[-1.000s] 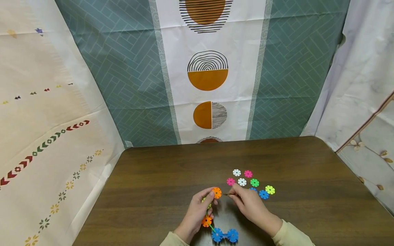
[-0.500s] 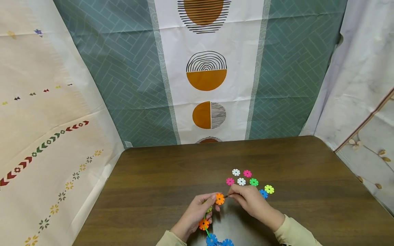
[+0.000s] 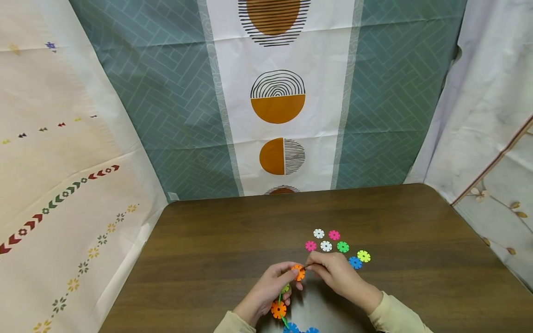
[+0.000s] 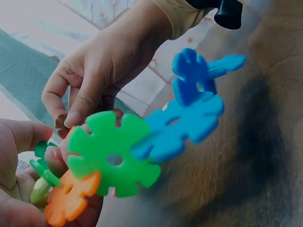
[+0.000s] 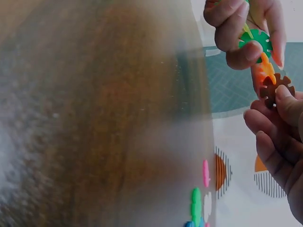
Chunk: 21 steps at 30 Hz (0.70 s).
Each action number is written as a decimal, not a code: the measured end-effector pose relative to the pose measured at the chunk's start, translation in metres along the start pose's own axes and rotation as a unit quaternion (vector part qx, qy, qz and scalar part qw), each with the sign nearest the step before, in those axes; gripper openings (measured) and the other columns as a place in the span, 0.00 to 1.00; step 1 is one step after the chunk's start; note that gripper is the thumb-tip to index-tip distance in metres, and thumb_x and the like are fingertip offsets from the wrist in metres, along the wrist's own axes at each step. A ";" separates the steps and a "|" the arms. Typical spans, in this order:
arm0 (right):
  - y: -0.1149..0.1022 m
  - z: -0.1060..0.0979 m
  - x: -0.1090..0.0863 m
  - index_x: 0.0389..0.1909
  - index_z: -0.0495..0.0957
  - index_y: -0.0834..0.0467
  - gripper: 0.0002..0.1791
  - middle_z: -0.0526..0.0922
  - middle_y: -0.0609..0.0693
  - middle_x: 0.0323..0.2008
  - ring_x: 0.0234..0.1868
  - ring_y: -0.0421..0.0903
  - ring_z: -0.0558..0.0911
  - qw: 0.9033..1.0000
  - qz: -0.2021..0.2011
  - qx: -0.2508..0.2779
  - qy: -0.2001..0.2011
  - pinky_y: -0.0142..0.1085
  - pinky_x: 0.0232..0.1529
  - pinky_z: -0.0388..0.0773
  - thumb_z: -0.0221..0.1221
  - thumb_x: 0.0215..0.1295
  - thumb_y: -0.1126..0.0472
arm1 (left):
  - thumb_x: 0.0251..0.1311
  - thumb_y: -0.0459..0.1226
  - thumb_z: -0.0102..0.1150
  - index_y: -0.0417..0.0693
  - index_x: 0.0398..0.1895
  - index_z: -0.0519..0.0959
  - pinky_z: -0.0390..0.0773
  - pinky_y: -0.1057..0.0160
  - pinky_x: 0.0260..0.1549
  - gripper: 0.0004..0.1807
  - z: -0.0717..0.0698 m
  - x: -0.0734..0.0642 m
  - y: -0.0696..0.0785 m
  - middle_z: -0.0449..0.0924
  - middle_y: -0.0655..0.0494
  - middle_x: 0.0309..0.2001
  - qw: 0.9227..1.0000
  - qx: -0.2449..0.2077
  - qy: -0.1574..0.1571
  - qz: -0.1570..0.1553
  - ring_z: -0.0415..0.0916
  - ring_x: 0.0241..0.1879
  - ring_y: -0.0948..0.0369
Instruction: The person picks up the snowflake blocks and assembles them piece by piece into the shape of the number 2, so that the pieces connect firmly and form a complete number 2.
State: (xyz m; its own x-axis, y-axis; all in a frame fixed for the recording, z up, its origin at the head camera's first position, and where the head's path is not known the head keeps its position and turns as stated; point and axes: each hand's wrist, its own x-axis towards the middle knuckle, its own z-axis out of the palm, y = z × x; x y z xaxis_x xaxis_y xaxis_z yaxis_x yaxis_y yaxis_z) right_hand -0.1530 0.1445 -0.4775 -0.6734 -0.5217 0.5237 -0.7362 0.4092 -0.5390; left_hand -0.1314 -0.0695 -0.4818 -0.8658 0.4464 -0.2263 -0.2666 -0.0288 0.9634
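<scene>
My left hand (image 3: 268, 287) holds a chain of slotted, flower-shaped plastic discs and pinches an orange disc (image 3: 299, 273) at its upper end. Green, orange and blue discs hang below; the left wrist view shows a large green disc (image 4: 99, 151) joined to a blue disc (image 4: 196, 127). Between thumb and fingers, my right hand (image 3: 339, 274) pinches a brown disc (image 5: 269, 91). In the right wrist view the brown disc meets the edge of the orange one; how deep their slots sit is too small to tell. My left fingers partly cover the chain's middle.
Loose discs lie on the brown table (image 3: 208, 240) beyond my right hand: white (image 3: 318, 233), pink (image 3: 334, 235), green (image 3: 343, 246), yellow (image 3: 363, 256) and blue (image 3: 355, 262). Patterned cloths hang behind the table and at both sides.
The gap between the orange and brown discs has closed. My left hand has moved slightly right and down, and the hanging blue discs have dropped lower in the head view.
</scene>
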 end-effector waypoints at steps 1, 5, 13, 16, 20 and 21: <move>0.000 0.001 0.000 0.33 0.79 0.46 0.13 0.81 0.40 0.24 0.25 0.29 0.74 1.000 -0.003 -0.003 0.002 0.24 0.26 0.73 0.65 0.59 0.70 | 0.70 0.43 0.54 0.40 0.52 0.79 0.70 0.70 0.12 0.17 0.000 0.001 0.000 0.79 0.54 0.27 1.000 0.005 0.003 0.000 0.59 0.12 0.67; 0.002 0.002 0.001 0.35 0.82 0.45 0.13 0.83 0.35 0.32 0.31 0.30 0.80 1.000 -0.014 -0.016 0.007 0.25 0.33 0.77 0.66 0.59 0.69 | 0.68 0.46 0.56 0.35 0.50 0.79 0.70 0.71 0.11 0.21 0.002 0.002 -0.001 0.76 0.56 0.23 1.000 0.014 0.015 -0.002 0.60 0.11 0.68; 0.013 -0.013 -0.001 0.35 0.84 0.50 0.06 0.83 0.36 0.31 0.28 0.31 0.77 0.989 0.109 -0.097 -0.014 0.31 0.30 0.77 0.69 0.57 0.61 | 0.67 0.46 0.58 0.30 0.45 0.78 0.68 0.71 0.11 0.23 0.002 0.003 -0.005 0.67 0.59 0.18 0.998 0.001 0.059 -0.008 0.59 0.11 0.67; 0.017 -0.021 -0.004 0.32 0.84 0.50 0.05 0.82 0.37 0.29 0.29 0.37 0.79 0.973 0.172 -0.153 -0.032 0.37 0.32 0.79 0.71 0.55 0.60 | 0.67 0.46 0.58 0.30 0.46 0.78 0.67 0.71 0.10 0.23 0.001 0.003 -0.005 0.66 0.59 0.19 0.998 -0.007 0.067 -0.007 0.58 0.11 0.67; 0.022 -0.027 -0.010 0.32 0.84 0.51 0.09 0.80 0.41 0.30 0.39 0.48 0.82 0.951 0.233 -0.191 -0.075 0.45 0.36 0.79 0.73 0.51 0.57 | 0.67 0.46 0.58 0.31 0.48 0.78 0.66 0.71 0.10 0.23 0.001 0.003 -0.006 0.66 0.59 0.19 0.998 -0.016 0.064 -0.007 0.57 0.11 0.67; 0.023 -0.028 -0.012 0.32 0.84 0.51 0.11 0.79 0.42 0.31 0.38 0.48 0.81 0.948 0.237 -0.192 -0.086 0.44 0.35 0.78 0.74 0.49 0.56 | 0.67 0.47 0.58 0.32 0.50 0.78 0.66 0.71 0.10 0.24 0.000 0.003 -0.007 0.66 0.60 0.18 0.998 -0.017 0.062 -0.006 0.57 0.11 0.67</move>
State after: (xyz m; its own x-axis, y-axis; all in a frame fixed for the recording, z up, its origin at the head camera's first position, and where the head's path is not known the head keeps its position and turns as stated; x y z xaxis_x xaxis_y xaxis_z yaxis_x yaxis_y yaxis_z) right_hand -0.1638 0.1805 -0.4777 -0.9387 -0.3112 0.1487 -0.3448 0.8543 -0.3890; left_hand -0.1322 -0.0675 -0.4889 -0.9075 0.3326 -0.2565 -0.2904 -0.0554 0.9553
